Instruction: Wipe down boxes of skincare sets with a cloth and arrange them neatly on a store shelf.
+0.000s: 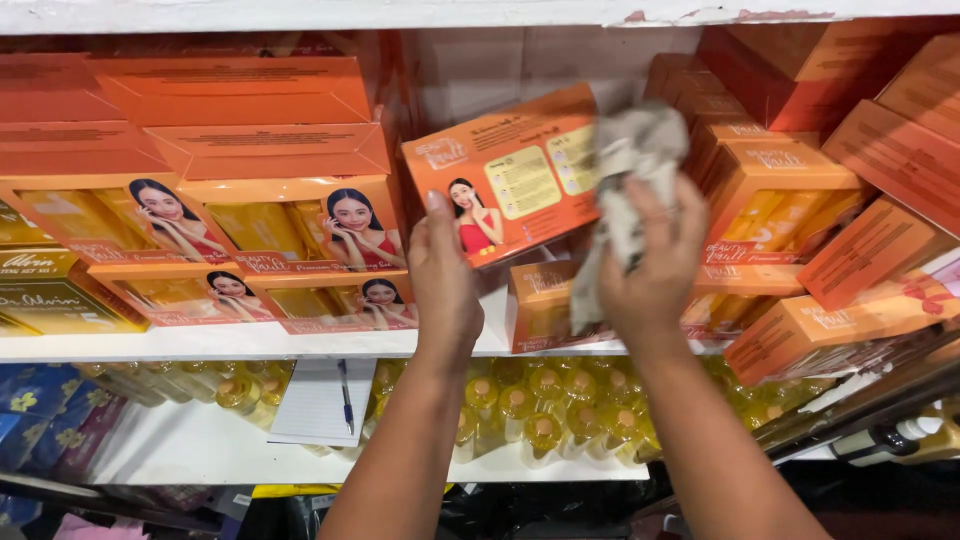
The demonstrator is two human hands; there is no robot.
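The right hand (650, 262) is closed around a crumpled grey cloth (632, 170), fingers curled over the wad and pressing it against the right end of an orange carton (505, 175); the cloth is blurred, so its exact edge is hard to place; the left hand (443, 275) grips the same carton from below at its lower left corner, thumb up along the face, holding it tilted and lifted clear of the white shelf (250, 340); to wipe it well, I judge the left hand should keep the carton steady and angled toward the cloth, while the right draws the cloth in even strokes across the printed face and over the edges, light enough not to dent the cardboard; around the carton stand more of the same orange boxes, a neat stack (270, 190) to the left and a looser, leaning heap (800, 200) to the right; on the shelf below lie rows of yellow bottles (540, 410), and a lined notepad (315, 400) with a blue pen (345, 395) resting on it.
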